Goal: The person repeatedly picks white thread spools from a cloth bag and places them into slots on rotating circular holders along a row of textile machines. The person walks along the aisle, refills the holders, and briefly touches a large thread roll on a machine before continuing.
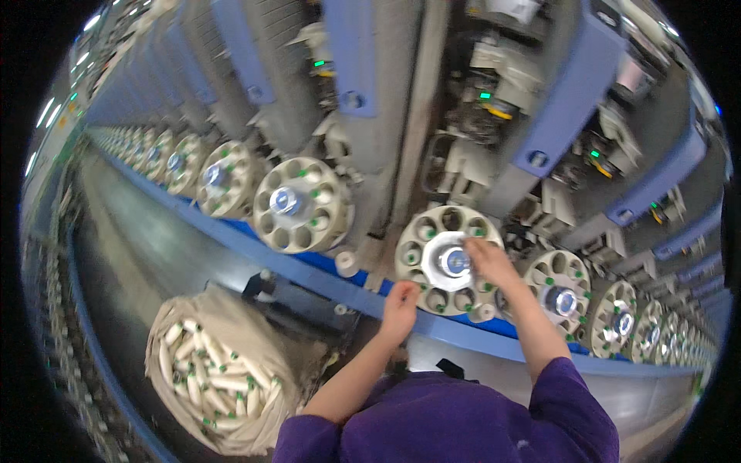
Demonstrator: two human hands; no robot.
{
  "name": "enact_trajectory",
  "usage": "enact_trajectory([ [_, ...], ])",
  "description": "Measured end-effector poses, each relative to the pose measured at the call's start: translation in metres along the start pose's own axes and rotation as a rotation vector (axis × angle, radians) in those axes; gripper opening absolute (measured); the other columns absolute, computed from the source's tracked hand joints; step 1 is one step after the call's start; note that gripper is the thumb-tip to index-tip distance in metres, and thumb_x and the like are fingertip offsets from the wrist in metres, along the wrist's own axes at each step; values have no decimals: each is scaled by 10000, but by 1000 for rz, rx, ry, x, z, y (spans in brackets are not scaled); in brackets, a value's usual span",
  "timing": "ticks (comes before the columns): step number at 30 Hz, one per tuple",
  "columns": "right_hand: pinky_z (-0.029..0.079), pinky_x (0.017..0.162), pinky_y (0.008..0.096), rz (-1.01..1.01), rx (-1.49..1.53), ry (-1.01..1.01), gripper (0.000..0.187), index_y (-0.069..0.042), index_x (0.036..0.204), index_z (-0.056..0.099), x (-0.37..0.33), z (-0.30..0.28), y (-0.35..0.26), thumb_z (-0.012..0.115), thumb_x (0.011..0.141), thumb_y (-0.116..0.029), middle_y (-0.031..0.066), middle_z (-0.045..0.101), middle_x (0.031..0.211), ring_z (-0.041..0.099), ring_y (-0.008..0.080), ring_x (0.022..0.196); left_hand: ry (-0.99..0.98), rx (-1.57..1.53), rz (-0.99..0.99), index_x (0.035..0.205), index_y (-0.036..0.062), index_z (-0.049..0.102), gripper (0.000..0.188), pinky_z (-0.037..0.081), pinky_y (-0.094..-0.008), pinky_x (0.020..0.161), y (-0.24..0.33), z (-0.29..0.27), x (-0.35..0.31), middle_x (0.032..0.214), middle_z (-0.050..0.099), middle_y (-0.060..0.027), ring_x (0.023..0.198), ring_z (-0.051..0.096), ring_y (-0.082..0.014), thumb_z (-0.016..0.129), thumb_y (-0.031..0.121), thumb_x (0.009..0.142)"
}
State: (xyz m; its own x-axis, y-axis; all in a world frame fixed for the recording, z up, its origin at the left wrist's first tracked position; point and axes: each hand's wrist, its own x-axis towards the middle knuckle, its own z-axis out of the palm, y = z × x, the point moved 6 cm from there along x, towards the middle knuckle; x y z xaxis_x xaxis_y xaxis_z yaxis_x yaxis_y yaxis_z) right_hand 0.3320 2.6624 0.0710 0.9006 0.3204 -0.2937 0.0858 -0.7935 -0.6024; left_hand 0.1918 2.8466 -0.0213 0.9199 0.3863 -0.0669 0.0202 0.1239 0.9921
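In front of me is a round cream bobbin magazine point(402, 268) with a ring of pockets around a shiny hub point(455, 262). Several pockets hold yarn bobbins with green tips, such as one green-tipped bobbin point(436, 301). My right hand point(489, 261) reaches over the magazine's right side, its bent fingers together beside the hub. At the lower left rim is my left hand point(400, 307), fingers curled closed with the thumb side up. What either hand pinches, if anything, is too small or hidden to make out.
A cloth-lined sack point(166, 309) full of white green-tipped bobbins stands at lower left. Similar magazines point(301, 204) line the blue machine rail point(309, 270) on both sides. Blue and grey winding units point(540, 116) rise behind. A small white spool point(346, 264) sits on the rail.
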Motion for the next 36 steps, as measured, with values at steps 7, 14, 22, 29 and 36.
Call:
enact_trajectory([
  [7,483,839,335,-214,815,-188,481,-25,1156,565,11,-21,-36,475,950,-450,83,670,923,651,178,865,-111,-38,-252,938,30,562,154,474,-304,769,-13,-33,-33,856,603,-47,825,574,-137,579,181,912],
  [14,480,804,308,-309,20,74,329,-19,1141,595,17,2,-131,644,859,-180,99,649,1051,610,177,909,462,555,81,896,24,614,135,476,-384,731,24,-222,-96,851,610,-146,818,593,-302,610,143,833],
  [22,496,771,308,-939,136,-747,210,-65,1013,659,-126,306,-310,633,861,-207,100,656,956,636,204,879,1469,1,-515,973,1,577,179,468,-289,653,-33,-488,-321,866,596,-63,696,540,-164,593,125,846],
  [29,464,892,374,-1038,-200,-940,211,-39,987,642,-185,484,-341,597,854,-196,142,630,1074,594,306,1001,1354,-174,-497,1002,-14,516,311,417,-287,437,-56,-533,-272,784,564,-74,585,529,-152,641,205,821],
  [36,349,1035,439,-828,-423,-586,513,-75,1284,467,-123,471,-328,612,809,-203,188,449,1357,435,355,1236,971,-411,-755,915,25,559,271,469,-377,488,-43,-549,-295,721,554,-101,581,550,-211,551,256,774],
])
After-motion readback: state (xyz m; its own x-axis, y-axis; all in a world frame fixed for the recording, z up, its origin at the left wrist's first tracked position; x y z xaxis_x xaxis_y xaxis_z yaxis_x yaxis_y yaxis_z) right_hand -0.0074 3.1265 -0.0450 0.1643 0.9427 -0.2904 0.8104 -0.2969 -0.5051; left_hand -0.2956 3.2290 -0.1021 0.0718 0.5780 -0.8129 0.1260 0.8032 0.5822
